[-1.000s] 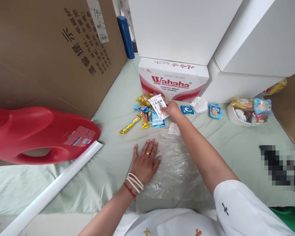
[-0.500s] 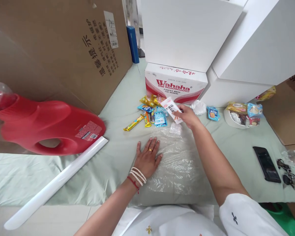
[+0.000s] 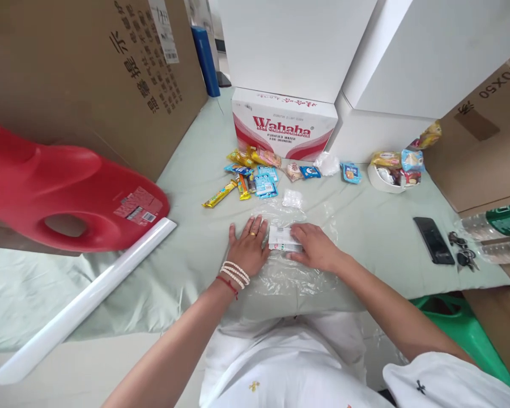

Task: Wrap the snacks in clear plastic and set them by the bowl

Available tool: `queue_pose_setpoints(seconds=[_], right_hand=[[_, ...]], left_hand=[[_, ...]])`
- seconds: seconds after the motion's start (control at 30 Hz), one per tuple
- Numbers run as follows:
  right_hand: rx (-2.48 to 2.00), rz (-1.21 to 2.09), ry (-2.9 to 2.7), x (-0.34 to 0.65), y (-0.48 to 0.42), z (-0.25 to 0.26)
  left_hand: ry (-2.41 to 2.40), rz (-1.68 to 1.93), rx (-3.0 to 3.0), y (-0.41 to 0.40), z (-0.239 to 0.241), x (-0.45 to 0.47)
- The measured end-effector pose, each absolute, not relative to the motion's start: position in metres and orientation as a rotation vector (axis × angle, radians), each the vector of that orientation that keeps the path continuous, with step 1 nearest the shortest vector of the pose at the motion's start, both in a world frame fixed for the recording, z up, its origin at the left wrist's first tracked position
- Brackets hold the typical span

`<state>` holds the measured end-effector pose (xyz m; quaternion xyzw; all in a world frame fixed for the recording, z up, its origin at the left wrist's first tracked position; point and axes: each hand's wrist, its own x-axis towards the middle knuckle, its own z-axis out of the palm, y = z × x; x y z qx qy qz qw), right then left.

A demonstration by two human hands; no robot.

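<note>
My right hand (image 3: 313,246) grips a small white printed packet (image 3: 281,237) by its right end, low over a clear plastic bag (image 3: 300,280) spread on the cloth. Just left of the packet, my left hand (image 3: 250,245) lies flat with fingers stretched out, on the cloth and the bag's left edge. Beyond both hands is a pile of wrapped snacks: a yellow stick pack (image 3: 220,194), blue sachets (image 3: 265,184) and yellow-wrapped pieces (image 3: 240,157). A crumpled clear wrapper (image 3: 292,198) sits above the bag.
A Wahaha carton (image 3: 284,127) and white boxes (image 3: 289,45) stand behind. At left are a red jug (image 3: 85,170) and a long white strip (image 3: 89,297). To the right are a white bowl of snacks (image 3: 386,182), a phone (image 3: 433,241), keys (image 3: 463,249) and bottles (image 3: 499,221).
My right hand has brought the white packet from the snack pile back toward me, onto the plastic bag beside my left hand. My left hand stays flat. The view has shifted somewhat.
</note>
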<state>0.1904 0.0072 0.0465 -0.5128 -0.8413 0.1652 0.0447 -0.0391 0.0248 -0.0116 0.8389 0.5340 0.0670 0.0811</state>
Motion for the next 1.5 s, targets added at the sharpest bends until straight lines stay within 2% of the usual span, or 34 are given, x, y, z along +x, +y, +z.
queue_pose_setpoints(seconds=[0.27,0.57,0.77,1.07,1.23,1.37,1.5], right_hand=[[-1.706,0.637,-2.365,0.2,0.012,0.044],[-1.796,0.514,-2.501,0.18,0.002,0.044],[-1.905,0.537,-2.376,0.213,0.004,0.042],[-1.787,0.513,-2.393,0.197,0.017,0.048],[-1.784,0.553,-2.45,0.184,0.016,0.037],[-1.64,0.593,-2.314,0.212,-0.01,0.043],[-1.346,0.719,-2.302,0.249,-0.067,0.047]], left_hand=[[1.583,0.228,2.517,0.024,-0.008,-0.039],[1.625,0.176,2.505,0.018,-0.008,-0.034],[1.631,0.169,2.455,0.017,-0.007,-0.032],[1.631,0.248,2.432,0.018,-0.003,-0.036],[1.686,0.441,2.434,0.011,-0.002,-0.045],[1.387,0.431,2.66,0.0,-0.003,-0.064],[1.18,0.328,2.565,-0.005,-0.003,-0.095]])
